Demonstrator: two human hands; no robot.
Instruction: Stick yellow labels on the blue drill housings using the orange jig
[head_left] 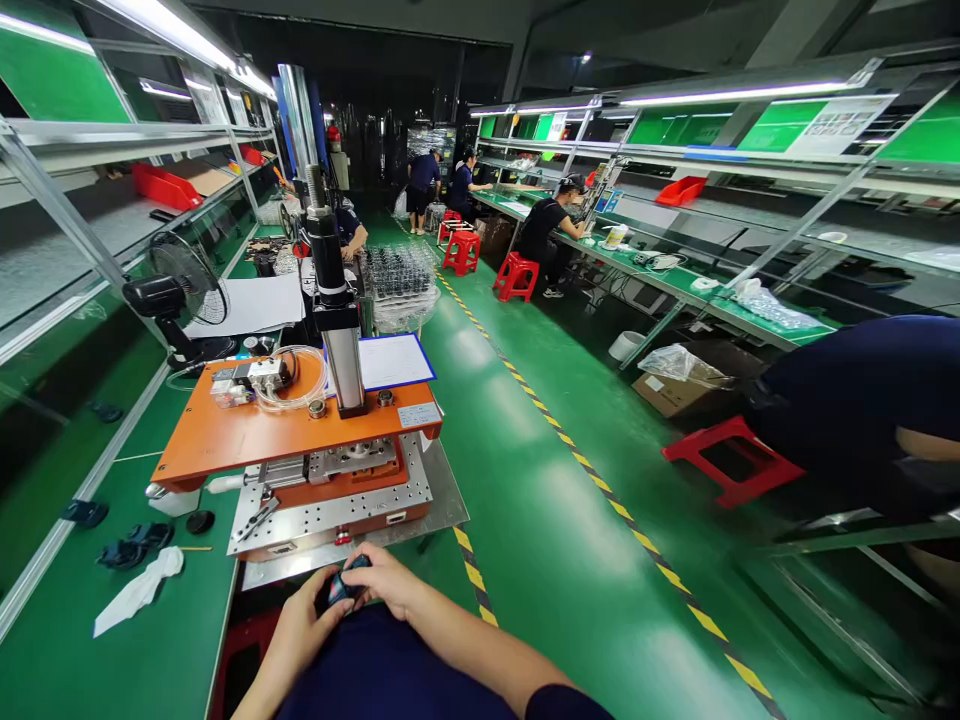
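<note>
Close to my body, at the front of the machine, both hands hold a small dark part point(346, 586) with bluish sides and a reddish spot. My left hand point(301, 622) grips it from the left with thumb and fingers. From the other side, the fingers of my right hand point(390, 580) are closed on it, hiding much of it. Just beyond the hands stands a press point(300, 425) with an orange top plate, a tall cylinder and a drilled metal base. Dark parts point(135, 546) of similar colour lie on the green bench to the left, near a white cloth point(142, 592).
A round black piece point(200, 521) lies by the press. Behind are a black fan point(184, 290), a clipboard point(397, 360) and stacked clear trays point(401, 280). A person point(885, 400) sits at the right near a red stool point(735, 460). Striped tape point(570, 450) marks the aisle.
</note>
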